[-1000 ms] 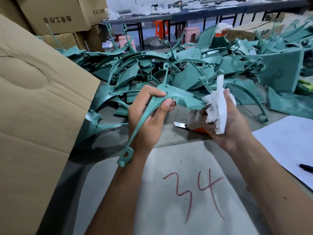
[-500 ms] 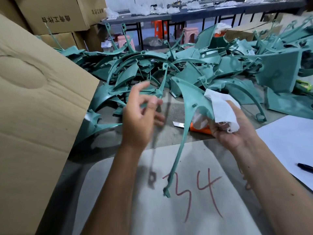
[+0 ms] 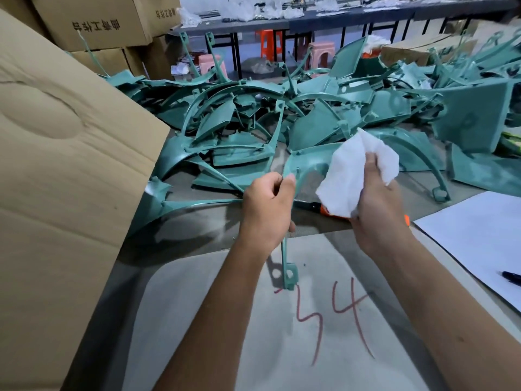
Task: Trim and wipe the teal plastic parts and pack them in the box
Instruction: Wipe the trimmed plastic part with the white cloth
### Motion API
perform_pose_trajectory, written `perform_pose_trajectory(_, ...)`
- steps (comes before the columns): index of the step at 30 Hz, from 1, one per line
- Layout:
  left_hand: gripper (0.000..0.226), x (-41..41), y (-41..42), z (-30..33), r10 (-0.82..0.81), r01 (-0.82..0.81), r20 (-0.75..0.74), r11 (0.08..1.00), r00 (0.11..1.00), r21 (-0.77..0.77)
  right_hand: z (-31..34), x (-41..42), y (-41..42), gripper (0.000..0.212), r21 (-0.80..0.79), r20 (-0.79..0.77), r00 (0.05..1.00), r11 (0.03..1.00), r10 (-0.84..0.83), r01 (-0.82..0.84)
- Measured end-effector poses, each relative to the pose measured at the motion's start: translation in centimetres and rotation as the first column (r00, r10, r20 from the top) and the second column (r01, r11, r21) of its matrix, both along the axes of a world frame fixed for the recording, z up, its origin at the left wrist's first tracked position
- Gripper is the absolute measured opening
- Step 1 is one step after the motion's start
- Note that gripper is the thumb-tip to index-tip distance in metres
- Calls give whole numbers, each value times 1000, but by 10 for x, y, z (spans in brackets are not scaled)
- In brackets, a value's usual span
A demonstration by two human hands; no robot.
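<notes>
My left hand [image 3: 267,213] grips the thin stem of a curved teal plastic part [image 3: 307,165]. The stem's looped end [image 3: 289,273] hangs down below the hand, over the grey sheet. My right hand [image 3: 377,210] holds a crumpled white cloth [image 3: 355,170] against the part's wider upper section. A big pile of teal parts [image 3: 282,114] covers the table behind both hands. The open cardboard box's flap [image 3: 62,165] rises along the left.
An orange-handled knife [image 3: 324,208] lies on the table under my right hand. A grey sheet marked 34 [image 3: 324,320] lies in front. White paper [image 3: 479,238] with a black pen [image 3: 511,276] sits at the right. Stacked cartons [image 3: 98,21] stand at the back left.
My left hand, which had let go of the part, has taken hold of its stem again. The part has swung upright and my right hand has brought the cloth up onto it.
</notes>
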State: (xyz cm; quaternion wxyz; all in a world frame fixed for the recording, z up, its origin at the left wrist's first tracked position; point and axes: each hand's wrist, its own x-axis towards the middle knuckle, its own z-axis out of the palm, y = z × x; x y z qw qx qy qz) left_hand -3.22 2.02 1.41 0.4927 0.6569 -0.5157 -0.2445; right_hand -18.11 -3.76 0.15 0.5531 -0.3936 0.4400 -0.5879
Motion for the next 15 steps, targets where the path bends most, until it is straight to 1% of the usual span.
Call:
perform_pose_trajectory(1,44,-2,-1,-2,49,-49,-5,999,999,-2,1,5,7,29,-73,-93,996,997,-6,-1)
perform_pose_trajectory(3,44,-3,-3,-8,105,-105,-50,994,993,-1,-2,11,13,35,-200,-229,973,977,28,-75)
perform_pose_trajectory(5,45,-5,-5,-13,123,-126,-124,992,985,-10,-6,13,15,43,-237,-271,960,961,73,-140)
perform_pose_trajectory(6,45,-7,-6,-16,128,-133,-167,991,978,-14,-6,14,15,41,-227,-232,969,964,83,-137)
perform_pose_trajectory(7,44,-10,-7,-17,139,-146,-226,989,964,-14,-4,16,15,33,-181,-134,988,978,76,-100)
perform_pose_trajectory(8,43,-12,-8,-18,158,-171,-311,985,937,-12,-3,17,15,22,-89,2,999,995,48,-48)
perform_pose_trajectory(9,41,-12,-9,-17,174,-197,-423,980,889,-12,-2,18,14,13,20,124,992,1000,-5,2)
perform_pose_trajectory(10,39,-11,-10,-15,174,-217,-536,976,826,-17,-2,17,12,10,98,179,982,994,-59,42)
perform_pose_trajectory(11,38,-8,-12,-13,160,-223,-614,974,773,-26,-1,16,11,10,126,163,984,991,-75,55)
perform_pose_trajectory(12,38,-4,-13,-13,138,-212,-646,977,751,-38,-1,14,12,12,113,124,991,993,-43,29)
perform_pose_trajectory(13,38,-1,-13,-14,113,-186,-644,981,756,-47,1,15,15,17,73,109,993,996,40,-48)
perform_pose_trajectory(15,39,-3,-11,-14,71,-119,-591,992,803,-43,4,20,26,23,3,155,945,956,289,-293)
